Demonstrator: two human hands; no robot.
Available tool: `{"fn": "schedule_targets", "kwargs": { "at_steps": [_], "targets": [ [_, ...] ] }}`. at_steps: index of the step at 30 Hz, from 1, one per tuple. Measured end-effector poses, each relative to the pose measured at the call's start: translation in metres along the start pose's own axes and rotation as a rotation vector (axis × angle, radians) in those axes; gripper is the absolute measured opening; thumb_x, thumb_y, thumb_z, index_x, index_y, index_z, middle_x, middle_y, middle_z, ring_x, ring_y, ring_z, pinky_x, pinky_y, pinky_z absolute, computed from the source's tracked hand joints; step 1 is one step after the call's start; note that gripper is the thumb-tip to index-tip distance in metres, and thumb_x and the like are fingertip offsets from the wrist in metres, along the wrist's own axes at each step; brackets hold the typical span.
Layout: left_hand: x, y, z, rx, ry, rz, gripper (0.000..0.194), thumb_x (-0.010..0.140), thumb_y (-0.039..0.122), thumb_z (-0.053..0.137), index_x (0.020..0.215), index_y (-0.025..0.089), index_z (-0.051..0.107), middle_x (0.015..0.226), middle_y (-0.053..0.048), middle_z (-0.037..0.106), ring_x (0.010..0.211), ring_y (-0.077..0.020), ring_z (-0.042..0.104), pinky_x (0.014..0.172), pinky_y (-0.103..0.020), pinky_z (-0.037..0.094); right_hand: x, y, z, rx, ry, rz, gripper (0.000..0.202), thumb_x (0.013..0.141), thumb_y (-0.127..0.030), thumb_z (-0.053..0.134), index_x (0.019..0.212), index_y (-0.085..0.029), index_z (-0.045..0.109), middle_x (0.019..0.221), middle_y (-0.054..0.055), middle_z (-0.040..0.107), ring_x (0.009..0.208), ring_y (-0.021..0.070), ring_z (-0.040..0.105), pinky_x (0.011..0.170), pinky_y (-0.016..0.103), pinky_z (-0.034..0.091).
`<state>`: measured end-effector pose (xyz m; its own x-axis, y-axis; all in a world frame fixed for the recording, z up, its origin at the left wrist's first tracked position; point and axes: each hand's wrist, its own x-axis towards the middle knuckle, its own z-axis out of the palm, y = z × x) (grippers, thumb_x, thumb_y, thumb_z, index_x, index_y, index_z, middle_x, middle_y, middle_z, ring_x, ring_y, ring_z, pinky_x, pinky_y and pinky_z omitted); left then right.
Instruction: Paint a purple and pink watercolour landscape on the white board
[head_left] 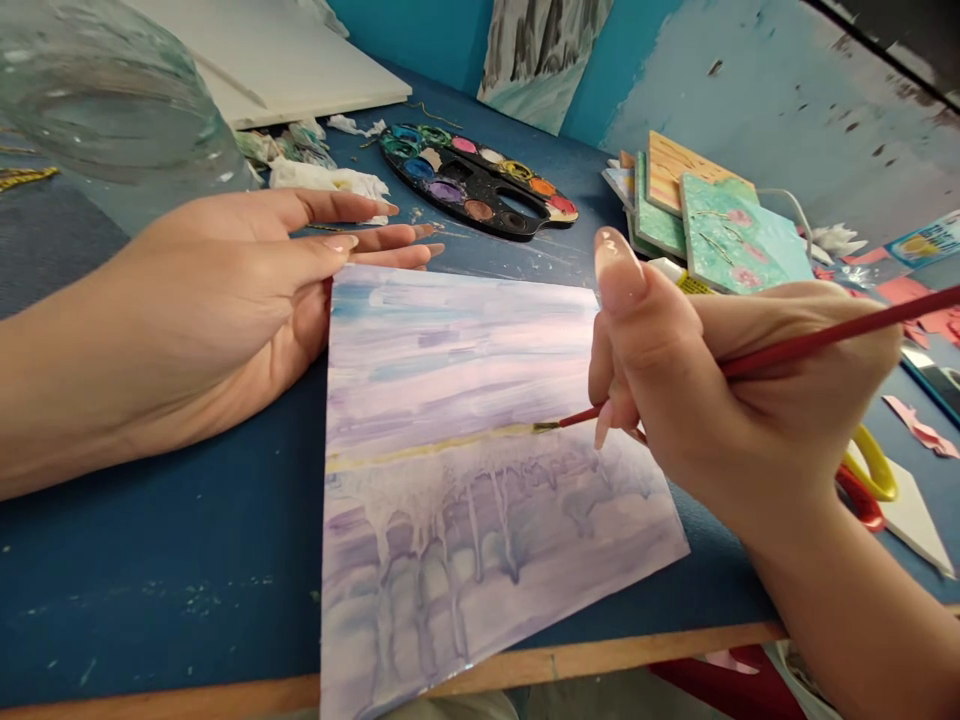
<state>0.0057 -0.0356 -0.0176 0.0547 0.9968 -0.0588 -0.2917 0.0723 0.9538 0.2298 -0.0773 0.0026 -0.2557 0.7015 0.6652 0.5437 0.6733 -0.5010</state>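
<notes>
Currently right hand (pixel 720 385) pinches a thin red brush (pixel 787 348), bristle tip on the yellow line across the painting (pixel 465 440): washed purple-blue paper sheet, matte, streaky drips below, lying flat on the blue table (pixel 165 570). Left hand (pixel 225 300) flat, fingers together, pressing the sheet's left edge. Oval black palette (pixel 480 180) behind it.

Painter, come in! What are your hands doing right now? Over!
Right hand grips red brush, tip on the yellow line. Left hand flat, steadying the painting at its left edge. Palette beyond, nothing blocking.
</notes>
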Motion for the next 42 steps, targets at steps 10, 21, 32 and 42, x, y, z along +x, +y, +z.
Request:
{"fn": "schedule_targets", "kwargs": {
  "at_steps": [10, 21, 32, 42],
  "targets": [
    [-0.001, -0.002, -0.001, 0.002, -0.001, 0.013, 0.023, 0.102, 0.0, 0.05, 0.121, 0.01, 0.058, 0.119, -0.013, 0.076, 0.111, -0.0172, 0.073, 0.087, -0.024, 0.061, 0.001, 0.004, -0.001, 0.042, 0.019, 0.029, 0.06, 0.1, -0.028, 0.059, 0.043, -0.019, 0.041, 0.041, -0.004, 0.04, 0.039, 0.0065, 0.042, 0.046, 0.028, 0.036],
    [0.0, -0.003, -0.006, -0.007, -0.058, 0.031, 0.019, 0.102, 0.002, 0.047, 0.115, 0.008, 0.06, 0.115, -0.011, 0.076, 0.115, -0.0215, 0.071, 0.09, -0.025, 0.061, 0.008, 0.004, -0.007, -0.01, -0.017, 0.061, 0.06, 0.099, -0.026, 0.059, 0.041, -0.016, 0.046, 0.039, -0.004, 0.042, 0.038, 0.0029, 0.039, 0.04, 0.026, 0.027],
    [0.003, -0.008, -0.013, -0.03, -0.102, 0.046, 0.024, 0.104, 0.001, 0.043, 0.114, 0.007, 0.064, 0.117, -0.01, 0.074, 0.122, -0.0243, 0.067, 0.092, -0.029, 0.061, 0.013, 0.003, -0.01, -0.077, -0.061, 0.15, 0.061, 0.097, -0.025, 0.055, 0.038, -0.015, 0.042, 0.038, -0.005, 0.041, 0.038, 0.0006, 0.036, 0.044, 0.022, 0.028],
    [0.006, -0.011, -0.023, 0.024, -0.129, 0.066, 0.022, 0.103, 0.003, 0.05, 0.112, 0.01, 0.07, 0.12, -0.006, 0.074, 0.121, -0.0218, 0.069, 0.091, -0.025, 0.06, 0.013, 0.013, -0.01, -0.13, -0.088, 0.032, 0.063, 0.099, -0.023, 0.056, 0.039, -0.019, 0.04, 0.034, -0.005, 0.036, 0.034, 0.0028, 0.026, 0.042, 0.03, 0.027]
  ]
}}
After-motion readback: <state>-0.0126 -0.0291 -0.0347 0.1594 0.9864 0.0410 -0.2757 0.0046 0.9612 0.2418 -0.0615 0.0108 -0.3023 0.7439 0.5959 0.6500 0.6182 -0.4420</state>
